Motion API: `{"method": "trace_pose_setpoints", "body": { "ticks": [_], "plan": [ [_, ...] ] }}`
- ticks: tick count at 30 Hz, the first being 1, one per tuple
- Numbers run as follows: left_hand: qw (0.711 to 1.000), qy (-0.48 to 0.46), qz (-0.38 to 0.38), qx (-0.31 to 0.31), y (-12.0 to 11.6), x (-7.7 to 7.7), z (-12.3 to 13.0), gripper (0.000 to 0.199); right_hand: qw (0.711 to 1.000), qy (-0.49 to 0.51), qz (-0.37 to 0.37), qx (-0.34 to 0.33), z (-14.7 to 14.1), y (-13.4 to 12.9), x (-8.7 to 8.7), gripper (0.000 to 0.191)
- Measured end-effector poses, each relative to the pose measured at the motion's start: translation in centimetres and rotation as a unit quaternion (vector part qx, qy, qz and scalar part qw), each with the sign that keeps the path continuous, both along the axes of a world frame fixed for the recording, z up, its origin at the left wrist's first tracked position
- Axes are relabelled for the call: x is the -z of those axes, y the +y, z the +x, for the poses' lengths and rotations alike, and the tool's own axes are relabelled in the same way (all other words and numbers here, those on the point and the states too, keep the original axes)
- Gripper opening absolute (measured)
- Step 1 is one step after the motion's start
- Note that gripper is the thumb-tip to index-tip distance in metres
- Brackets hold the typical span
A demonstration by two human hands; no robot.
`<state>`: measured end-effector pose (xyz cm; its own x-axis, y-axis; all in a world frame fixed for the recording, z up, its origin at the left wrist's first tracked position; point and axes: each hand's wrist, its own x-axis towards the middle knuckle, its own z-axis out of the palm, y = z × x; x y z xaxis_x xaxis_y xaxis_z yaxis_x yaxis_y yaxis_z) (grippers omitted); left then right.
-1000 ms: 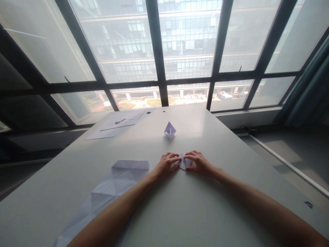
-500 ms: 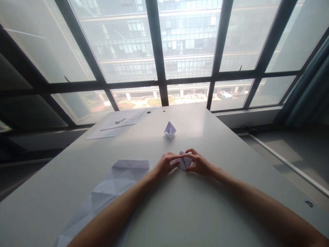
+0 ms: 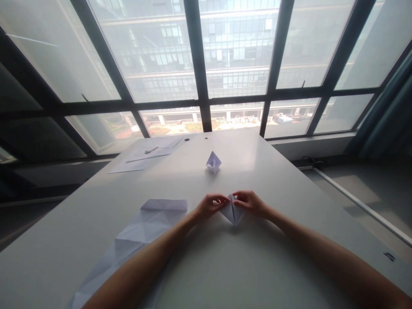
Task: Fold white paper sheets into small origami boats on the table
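Between my hands is a small piece of folded white paper [image 3: 233,213], diamond-shaped, with a dark slit down its middle and its point toward me. My left hand [image 3: 210,206] pinches its upper left side. On the upper right side, the fingers of my right hand [image 3: 251,203] grip it. Just beyond stands a folded paper boat [image 3: 213,163] with a pointed peak. A large creased sheet of paper [image 3: 138,229] lies to the left, partly hidden under my left forearm.
At the table's far left, flat paper sheets [image 3: 135,162] lie with a small white object [image 3: 151,149] on top. The white table [image 3: 273,266] reaches up to the windows. A dark mark [image 3: 389,256] is near its right edge.
The folded paper has turned so that its slit runs nearly straight toward me, and its lower point shows more. My right hand's fingers have shifted to its upper edge.
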<state>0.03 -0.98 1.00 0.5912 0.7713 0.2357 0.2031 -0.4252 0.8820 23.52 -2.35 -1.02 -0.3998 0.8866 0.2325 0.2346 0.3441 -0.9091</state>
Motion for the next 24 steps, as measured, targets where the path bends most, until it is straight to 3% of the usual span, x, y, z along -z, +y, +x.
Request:
{"method": "trace_pose_setpoints", "body": {
  "ticks": [9,24],
  "plan": [
    [0.998,-0.020,-0.056,0.013,-0.1,0.3,0.2,0.051,1.000,-0.007,-0.030,-0.004,-0.2,-0.5,-1.1,0.039],
    [0.998,-0.026,-0.051,0.009,0.0,0.1,0.2,0.054,0.999,-0.014,-0.030,-0.007,0.1,-0.2,-1.3,0.032]
  ]
}}
